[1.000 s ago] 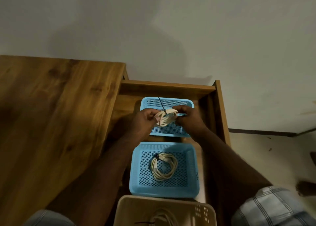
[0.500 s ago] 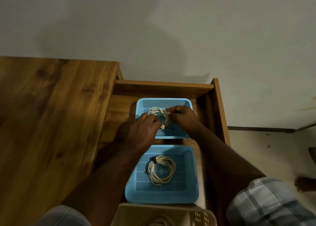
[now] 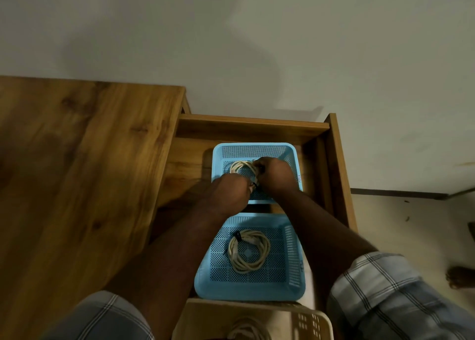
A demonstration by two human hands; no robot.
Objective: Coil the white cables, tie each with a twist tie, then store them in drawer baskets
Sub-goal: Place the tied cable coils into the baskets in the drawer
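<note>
A coiled white cable (image 3: 240, 167) lies low inside the far blue basket (image 3: 257, 148) in the open wooden drawer (image 3: 253, 124). My left hand (image 3: 228, 193) and my right hand (image 3: 276, 175) both pinch the coil's near right side, where a dark twist tie (image 3: 255, 184) shows between the fingers. The hands hide part of the coil. A second coiled white cable (image 3: 248, 251), bound with a dark tie, rests in the near blue basket (image 3: 246, 292).
A beige basket (image 3: 308, 324) holding another pale cable sits nearest me at the bottom edge. The wooden desk top (image 3: 77, 172) stretches to the left. A pale wall is behind, floor on the right, with a foot at the far right.
Both hands have carried the coil down from above the far basket into it. The tie's long end no longer sticks up. The view has shifted slightly.
</note>
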